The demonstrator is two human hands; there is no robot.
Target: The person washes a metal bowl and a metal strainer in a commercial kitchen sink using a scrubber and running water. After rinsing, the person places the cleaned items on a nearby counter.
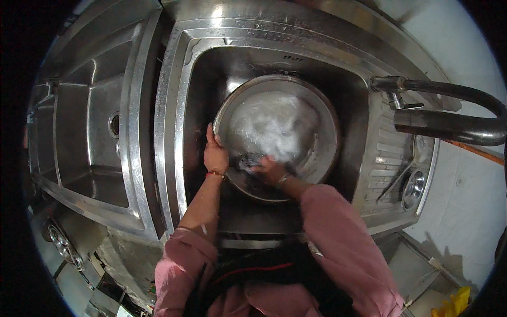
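Note:
A large round metal pot sits tilted inside the deep stainless steel sink basin, with whitish suds or wet glare over its inner surface. My left hand grips the pot's left rim, its thumb over the edge and its fingers on the outer wall. Inside the pot, near the lower left wall, my right hand is blurred. Its fingers press on a dark scourer, which looks like metal mesh; the blur hides its exact shape.
A curved faucet reaches over the ribbed drainboard at right. On the drainboard lie a long-handled ladle and a small metal bowl. Another steel sink stands at left, across a narrow gap.

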